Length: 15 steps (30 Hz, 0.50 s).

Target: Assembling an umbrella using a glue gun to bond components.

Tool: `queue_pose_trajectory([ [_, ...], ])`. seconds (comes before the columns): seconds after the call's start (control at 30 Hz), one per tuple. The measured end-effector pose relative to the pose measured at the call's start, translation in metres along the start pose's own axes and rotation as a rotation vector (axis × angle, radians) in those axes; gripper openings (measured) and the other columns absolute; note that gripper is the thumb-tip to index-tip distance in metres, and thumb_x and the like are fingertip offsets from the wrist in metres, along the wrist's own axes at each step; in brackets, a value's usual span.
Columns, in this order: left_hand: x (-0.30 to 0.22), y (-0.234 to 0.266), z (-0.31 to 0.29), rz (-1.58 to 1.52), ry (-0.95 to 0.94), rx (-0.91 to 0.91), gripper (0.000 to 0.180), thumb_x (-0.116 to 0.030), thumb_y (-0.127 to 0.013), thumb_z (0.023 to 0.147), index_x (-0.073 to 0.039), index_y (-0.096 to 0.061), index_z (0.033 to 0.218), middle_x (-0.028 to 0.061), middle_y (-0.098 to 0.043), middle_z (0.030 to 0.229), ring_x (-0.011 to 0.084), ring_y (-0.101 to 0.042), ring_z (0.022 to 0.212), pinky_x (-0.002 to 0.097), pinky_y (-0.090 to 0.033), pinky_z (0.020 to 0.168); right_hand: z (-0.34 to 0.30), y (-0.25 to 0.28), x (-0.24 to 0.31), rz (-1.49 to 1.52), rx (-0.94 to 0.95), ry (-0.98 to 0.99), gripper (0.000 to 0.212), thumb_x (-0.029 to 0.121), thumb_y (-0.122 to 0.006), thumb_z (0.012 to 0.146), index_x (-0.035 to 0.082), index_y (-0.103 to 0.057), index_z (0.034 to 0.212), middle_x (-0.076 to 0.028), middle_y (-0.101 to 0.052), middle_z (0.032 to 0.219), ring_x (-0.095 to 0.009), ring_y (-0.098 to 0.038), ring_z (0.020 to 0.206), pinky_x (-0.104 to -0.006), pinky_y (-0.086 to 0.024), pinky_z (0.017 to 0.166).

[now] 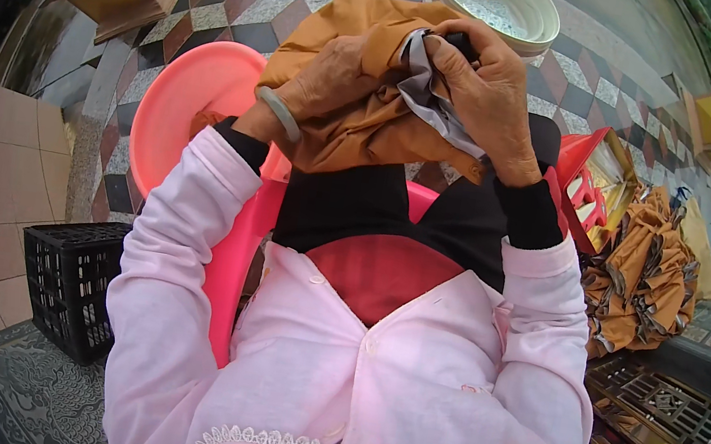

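Note:
An orange-brown cloth piece with a grey lining (360,131), perhaps a garment or a cover, is bunched up in front of me above my lap. My left hand (331,80), with a pale bangle at the wrist, is closed on its folds, the fingers partly sunk in the cloth. My right hand (486,85) pinches the turned-out grey edge between thumb and fingers. Something small and black (463,45) shows between that thumb and forefinger; I cannot make out what it is.
A pink basin (193,106) stands at the left, a black plastic crate (75,286) nearer me. White buckets (497,13) are beyond my right hand. A red container (578,177) and a heap of similar brown cloth pieces (651,275) lie at the right, near a metal grille (667,416).

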State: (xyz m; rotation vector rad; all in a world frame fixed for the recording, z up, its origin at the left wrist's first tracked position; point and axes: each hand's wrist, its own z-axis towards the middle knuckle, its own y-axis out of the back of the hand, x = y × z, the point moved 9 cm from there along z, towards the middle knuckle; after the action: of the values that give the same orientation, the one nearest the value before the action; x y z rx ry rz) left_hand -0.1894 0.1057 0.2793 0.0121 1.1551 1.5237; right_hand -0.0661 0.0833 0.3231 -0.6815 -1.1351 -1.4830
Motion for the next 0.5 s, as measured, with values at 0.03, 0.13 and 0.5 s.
queue_pose_trajectory([
  [0.03,0.003,-0.001,0.003,-0.013,-0.017,-0.008,0.037,-0.013,-0.059,0.072,0.001,-0.048,0.105,0.0196,-0.059,0.086,0.035,-0.057,0.082,0.0376,-0.046,0.071,0.002,0.01,0.002,-0.022,-0.007,0.003,0.018,0.014,-0.059,0.084,-0.001,-0.057,0.094,-0.004,-0.061,0.079,-0.007,-0.054,0.065,-0.0193,-0.043,0.055],
  [0.13,0.002,-0.009,0.003,-0.023,-0.003,0.049,0.035,-0.012,-0.06,0.069,0.001,-0.048,0.1,0.0226,-0.058,0.086,0.0389,-0.054,0.081,0.0408,-0.045,0.069,-0.006,0.099,0.005,0.171,-0.336,-0.083,0.02,0.021,-0.059,0.084,0.002,-0.059,0.09,-0.004,-0.06,0.073,-0.006,-0.051,0.059,-0.0198,-0.042,0.05],
  [0.5,-0.016,0.025,0.02,0.182,0.009,0.181,0.035,-0.012,-0.061,0.068,0.002,-0.049,0.098,0.0204,-0.058,0.082,0.0363,-0.056,0.078,0.0405,-0.045,0.066,-0.027,0.13,0.076,-1.476,-0.349,0.456,0.021,0.026,-0.057,0.083,0.007,-0.058,0.091,-0.008,-0.061,0.086,-0.024,-0.058,0.079,-0.0325,-0.044,0.072],
])
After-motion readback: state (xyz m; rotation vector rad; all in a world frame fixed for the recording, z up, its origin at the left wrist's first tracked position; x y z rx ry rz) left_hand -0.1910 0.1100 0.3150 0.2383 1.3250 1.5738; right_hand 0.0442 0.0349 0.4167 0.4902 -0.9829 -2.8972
